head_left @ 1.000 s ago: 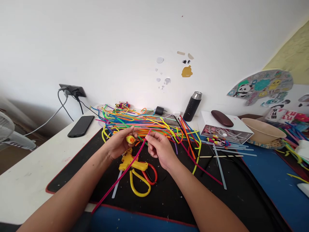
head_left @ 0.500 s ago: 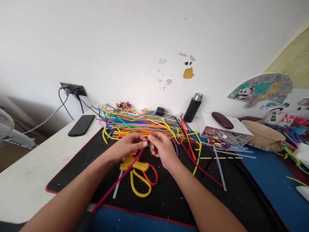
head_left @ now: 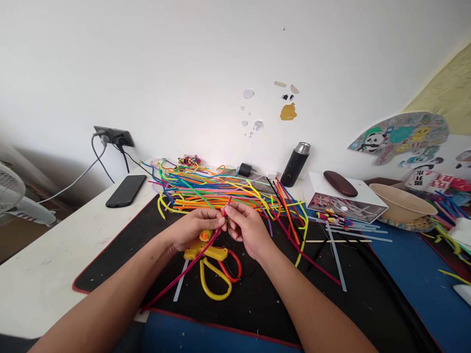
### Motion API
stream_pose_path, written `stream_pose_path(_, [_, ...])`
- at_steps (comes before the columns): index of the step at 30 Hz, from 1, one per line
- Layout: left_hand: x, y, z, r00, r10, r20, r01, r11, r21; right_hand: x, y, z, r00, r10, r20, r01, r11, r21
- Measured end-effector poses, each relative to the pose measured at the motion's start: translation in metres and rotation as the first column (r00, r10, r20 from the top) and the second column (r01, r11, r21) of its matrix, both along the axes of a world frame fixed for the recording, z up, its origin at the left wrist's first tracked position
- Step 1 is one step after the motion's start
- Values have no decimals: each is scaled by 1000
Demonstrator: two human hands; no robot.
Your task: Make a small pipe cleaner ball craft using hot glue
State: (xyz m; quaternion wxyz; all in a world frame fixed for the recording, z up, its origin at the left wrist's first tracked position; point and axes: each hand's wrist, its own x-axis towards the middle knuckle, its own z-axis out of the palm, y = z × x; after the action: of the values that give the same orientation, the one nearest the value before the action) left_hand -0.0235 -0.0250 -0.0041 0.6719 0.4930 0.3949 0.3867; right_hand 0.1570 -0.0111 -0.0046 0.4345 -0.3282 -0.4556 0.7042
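Observation:
A long magenta pipe cleaner (head_left: 186,270) runs from the lower left up to my fingertips, its short end poking above them. My left hand (head_left: 198,226) pinches it between thumb and forefinger. My right hand (head_left: 245,226) is closed on it right beside the left, thumb against forefinger. A bit of green shows at the pinch, too small to make out. Below the hands lies a yellow glue gun (head_left: 211,253), a translucent glue stick (head_left: 180,280) jutting from it. Scissors with one yellow and one red handle (head_left: 216,297) lie partly under the glue gun.
Many coloured pipe cleaners (head_left: 206,202) spread along the back of the black mat (head_left: 121,264). A phone (head_left: 126,190) lies at left. Behind stands a black flask (head_left: 295,164); to its right are a white box (head_left: 312,184), glue sticks (head_left: 335,257) and a beige bowl (head_left: 403,208).
The pipe cleaner's upper end has tilted more upright and slid slightly left between my fingers. My hands stay close together; the whole view has shifted a little.

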Motion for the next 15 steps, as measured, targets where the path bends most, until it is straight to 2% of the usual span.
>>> stream_pose_path(5, [2,-2,0,992,-7,124,16,997,-74,-1,-2,1,999,47,-21,-47,999,12])
stream_pose_path(9, [3,-2,-3,995,4,102,3,998,-68,-1,-3,0,999,36,-26,-36,999,12])
stream_pose_path(12, [2,2,-6,988,119,98,-114,992,-57,0,-1,-1,999,-41,-22,42,999,9])
stream_pose_path(15, [-1,8,-6,947,277,161,-272,961,-57,2,2,-1,996,-86,-16,86,996,3])
